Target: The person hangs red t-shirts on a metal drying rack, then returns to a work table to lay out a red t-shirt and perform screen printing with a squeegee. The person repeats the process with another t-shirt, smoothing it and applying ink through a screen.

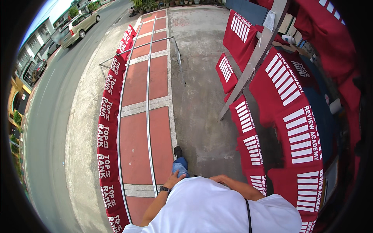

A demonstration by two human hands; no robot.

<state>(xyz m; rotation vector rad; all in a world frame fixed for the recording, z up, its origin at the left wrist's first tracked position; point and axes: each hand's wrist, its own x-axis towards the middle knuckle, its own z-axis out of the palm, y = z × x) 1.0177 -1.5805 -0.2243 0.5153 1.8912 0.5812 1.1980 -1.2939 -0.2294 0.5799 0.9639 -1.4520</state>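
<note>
My left hand (175, 179), with a dark watch (164, 189) at its wrist, hangs beside my blue jeans (180, 167). Its fingers look loosely stretched, and nothing shows in them. Close to the front of my white shirt (217, 207) is my right hand (219, 178); its fingers are hidden, so what they do cannot be told. Red printed cloths (108, 136) hang in a row along a long metal rail (121, 116) on my left. More red cloths with white stripes (299, 136) hang on my right.
A second metal rail (148, 97) runs ahead, over a red-tiled walkway (143, 151), with a metal crossbar (155, 40) farther on. A slanted post (252, 62) stands ahead right. Beyond the left cloths lies a road (58, 116) with a tan vehicle (81, 25). Potted plants (147, 4) line the far end.
</note>
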